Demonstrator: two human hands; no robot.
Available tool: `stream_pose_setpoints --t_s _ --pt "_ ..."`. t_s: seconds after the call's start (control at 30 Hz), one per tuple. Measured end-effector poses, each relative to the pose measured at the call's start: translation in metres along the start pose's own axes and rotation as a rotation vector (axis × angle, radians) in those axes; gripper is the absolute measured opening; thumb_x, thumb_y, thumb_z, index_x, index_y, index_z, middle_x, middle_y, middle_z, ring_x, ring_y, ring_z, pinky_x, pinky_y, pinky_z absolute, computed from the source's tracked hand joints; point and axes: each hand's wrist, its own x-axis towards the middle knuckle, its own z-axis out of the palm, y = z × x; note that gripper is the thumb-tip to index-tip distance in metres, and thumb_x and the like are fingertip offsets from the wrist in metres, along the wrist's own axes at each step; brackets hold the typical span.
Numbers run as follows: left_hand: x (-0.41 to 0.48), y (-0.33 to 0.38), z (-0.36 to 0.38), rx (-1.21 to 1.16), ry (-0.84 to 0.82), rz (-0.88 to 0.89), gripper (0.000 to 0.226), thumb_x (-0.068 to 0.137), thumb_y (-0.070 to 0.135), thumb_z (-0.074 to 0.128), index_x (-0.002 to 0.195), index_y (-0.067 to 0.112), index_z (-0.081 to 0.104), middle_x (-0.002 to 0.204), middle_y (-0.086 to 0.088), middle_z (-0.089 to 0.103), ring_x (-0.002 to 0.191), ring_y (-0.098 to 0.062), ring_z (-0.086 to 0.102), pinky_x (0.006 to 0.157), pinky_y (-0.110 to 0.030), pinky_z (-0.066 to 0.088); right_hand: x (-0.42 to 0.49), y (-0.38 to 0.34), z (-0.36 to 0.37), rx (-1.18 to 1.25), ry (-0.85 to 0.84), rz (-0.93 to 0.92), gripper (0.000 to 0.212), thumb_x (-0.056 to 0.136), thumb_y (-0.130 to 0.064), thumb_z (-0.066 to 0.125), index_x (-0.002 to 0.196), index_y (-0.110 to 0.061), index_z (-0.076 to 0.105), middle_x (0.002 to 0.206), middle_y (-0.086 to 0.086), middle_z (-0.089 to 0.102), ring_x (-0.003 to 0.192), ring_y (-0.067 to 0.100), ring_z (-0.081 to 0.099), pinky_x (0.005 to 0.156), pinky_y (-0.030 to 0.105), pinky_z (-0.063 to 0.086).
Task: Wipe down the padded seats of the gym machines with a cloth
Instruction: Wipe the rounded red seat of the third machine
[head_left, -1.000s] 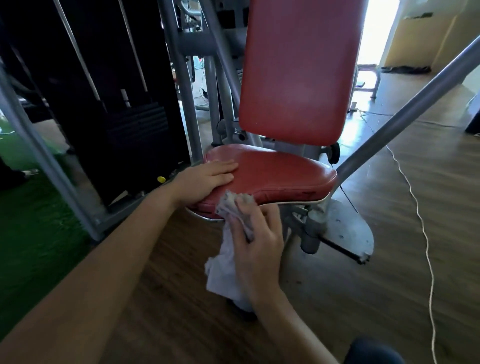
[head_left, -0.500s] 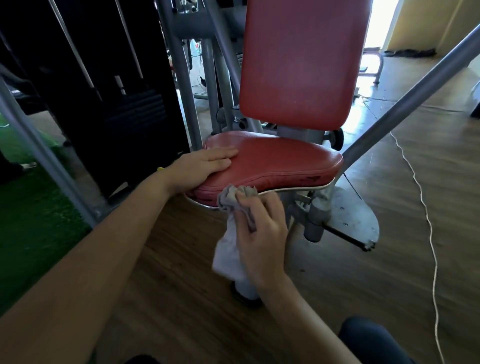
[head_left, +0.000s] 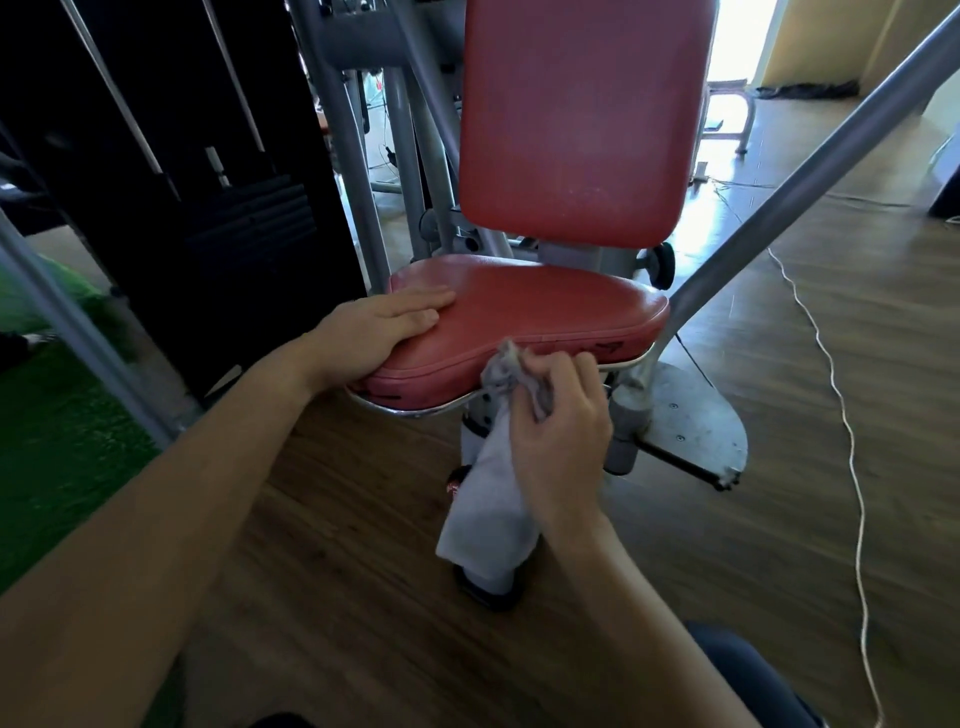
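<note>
- Fingers (head_left: 421, 304) of left hand (head_left: 374, 332) straight and pressed together, lying flat on top of red padded seat (head_left: 545, 306) at its near-left corner; thumb hidden under the palm side.
- Fingers (head_left: 569, 371) of right hand (head_left: 561, 431) curled tight, pinching the bunched grey top of the cloth (head_left: 493, 499) against the seat's front edge, about mid-width.
- Rest of cloth white, hanging loose below the right hand toward the wooden floor (head_left: 337, 519); long axis near vertical.
- Seat long axis across the view, left to right, right end slightly higher; front edge facing the camera, chrome rim under it.
- Red backrest (head_left: 582, 119) upright behind the seat, long axis vertical.
- Small red knob (head_left: 456, 486) beside the seat post, partly behind the cloth; marking on it too blurred to read.
- Dark scuff marks on the seat's front edge, shapes not legible.
- Black weight stack (head_left: 234, 223) to the left, green turf (head_left: 52, 441) at far left, white cord (head_left: 852, 441) lying on the floor to the right.
</note>
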Motion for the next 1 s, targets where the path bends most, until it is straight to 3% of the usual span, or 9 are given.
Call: stream_pose_setpoints --t_s 0.1,0.2,0.3,0.43,0.63,0.73,0.8,0.9,1.0 --pt "0.002 0.0 -0.002 0.013 -0.008 0.002 0.029 0.1 0.045 0.051 0.122 0.064 0.059 0.147 0.025 0.049 0.137 -0.005 0.043 0.118 -0.033 0.033 -0.005 -0.013 0.007 0.046 0.062 0.078 0.005 0.091 -0.016 0.064 0.092 -0.014 0.059 0.094 -0.007 0.052 0.083 0.012 0.054 0.071 0.032 0.052" --pt "-0.001 0.007 -0.002 0.031 0.002 -0.009 0.029 0.102 0.042 0.05 0.123 0.06 0.059 0.146 0.022 0.049 0.134 -0.007 0.045 0.113 -0.029 0.035 -0.02 -0.026 0.007 0.121 -0.047 -0.017 0.015 0.093 -0.028 0.054 0.091 -0.014 0.06 0.092 -0.008 0.052 0.081 0.012 0.053 0.069 0.029 0.048" --pt "-0.005 0.017 0.001 0.096 0.025 -0.011 0.031 0.104 0.039 0.048 0.123 0.061 0.057 0.147 0.017 0.049 0.132 -0.011 0.046 0.116 -0.035 0.035 -0.011 -0.019 -0.005 0.091 -0.125 -0.068 0.008 0.094 -0.024 0.061 0.095 -0.016 0.062 0.092 -0.011 0.051 0.078 0.008 0.052 0.069 0.024 0.047" --pt "-0.01 0.03 0.0 0.196 0.005 -0.03 0.034 0.105 0.038 0.045 0.111 0.072 0.048 0.15 0.01 0.049 0.131 -0.016 0.048 0.112 -0.034 0.035 0.004 -0.01 -0.025 0.052 -0.025 0.002 0.015 0.088 -0.02 0.073 0.098 -0.016 0.063 0.097 -0.009 0.053 0.083 0.009 0.056 0.071 0.022 0.049" --pt "0.01 0.057 0.007 0.48 0.012 -0.07 0.039 0.102 0.034 0.044 0.14 0.032 0.049 0.145 -0.003 0.051 0.126 -0.026 0.05 0.103 -0.036 0.039 0.041 0.023 -0.043 -0.077 0.158 0.121 0.01 0.089 -0.019 0.073 0.093 -0.014 0.065 0.093 -0.005 0.052 0.081 0.019 0.056 0.069 0.04 0.055" --pt "0.022 0.07 0.022 0.589 -0.046 -0.045 0.046 0.102 0.04 0.041 0.145 0.024 0.038 0.153 -0.008 0.035 0.141 -0.034 0.033 0.115 -0.048 0.028 0.033 0.018 -0.028 -0.082 0.133 0.119 0.011 0.091 -0.021 0.072 0.096 -0.012 0.068 0.093 -0.003 0.054 0.084 0.019 0.057 0.068 0.032 0.053" --pt "0.026 0.068 0.025 0.557 -0.107 -0.033 0.041 0.105 0.042 0.036 0.145 0.033 0.037 0.158 -0.003 0.025 0.148 -0.032 0.019 0.121 -0.057 0.016 0.018 0.01 -0.013 -0.063 0.111 0.038 0.01 0.092 -0.018 0.071 0.093 -0.009 0.068 0.087 -0.001 0.053 0.076 0.016 0.054 0.061 0.027 0.047" --pt "0.023 0.052 0.015 0.496 -0.181 -0.01 0.046 0.108 0.044 0.028 0.154 0.049 0.023 0.168 0.013 0.009 0.155 -0.023 0.002 0.125 -0.05 -0.001 0.012 0.01 -0.01 -0.101 0.056 -0.082 0.01 0.091 -0.018 0.069 0.091 -0.009 0.066 0.086 0.0 0.052 0.074 0.017 0.055 0.06 0.027 0.048" --pt "0.017 0.05 0.01 0.442 -0.189 -0.031 0.047 0.107 0.05 0.024 0.153 0.047 0.028 0.166 0.017 0.015 0.155 -0.018 0.005 0.123 -0.042 -0.002 0.023 0.023 -0.019 -0.173 0.101 -0.094 0.008 0.089 -0.016 0.07 0.09 -0.01 0.065 0.087 0.0 0.053 0.074 0.017 0.055 0.061 0.025 0.044"
